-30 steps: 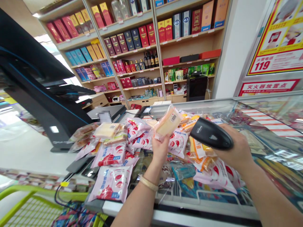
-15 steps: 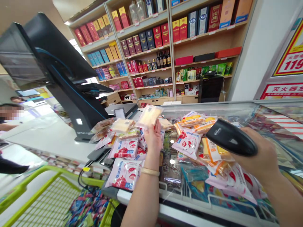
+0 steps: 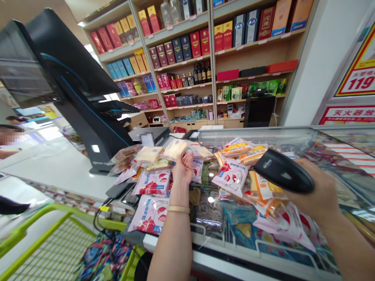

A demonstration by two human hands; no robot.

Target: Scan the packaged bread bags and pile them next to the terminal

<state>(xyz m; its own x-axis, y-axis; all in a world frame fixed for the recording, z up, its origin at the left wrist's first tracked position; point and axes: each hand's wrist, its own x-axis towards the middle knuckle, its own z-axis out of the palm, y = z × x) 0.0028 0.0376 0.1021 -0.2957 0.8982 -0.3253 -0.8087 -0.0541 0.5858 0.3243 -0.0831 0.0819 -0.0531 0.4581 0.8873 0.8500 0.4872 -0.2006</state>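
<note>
My left hand (image 3: 184, 168) is closed on the near edge of a clear-wrapped pale sandwich bread (image 3: 175, 149), low over a pile of snack packs; the fingers are curled and partly hide the grip. Beside it lie another wrapped bread (image 3: 149, 154) and a white-and-red snack pack (image 3: 154, 182). In my right hand (image 3: 319, 191) is a black barcode scanner (image 3: 283, 171), its head pointing left above a second pile. That pile has orange-and-clear bread packs (image 3: 265, 185) and a pink-and-white pack (image 3: 231, 176) on the glass top.
A black checkout terminal (image 3: 79, 89) stands on the white counter (image 3: 52, 164) at left. A green shopping cart (image 3: 63, 222) is below, near the counter edge. The glass-topped freezer (image 3: 211, 238) runs under the packs. Boxes and bottles fill the back shelves (image 3: 187, 66). Another person (image 3: 10, 140) is at far left.
My left hand has moved slightly left and down, bringing the wrapped bread from a tilted, raised position to lying lower over the left pile. The scanner has barely moved.
</note>
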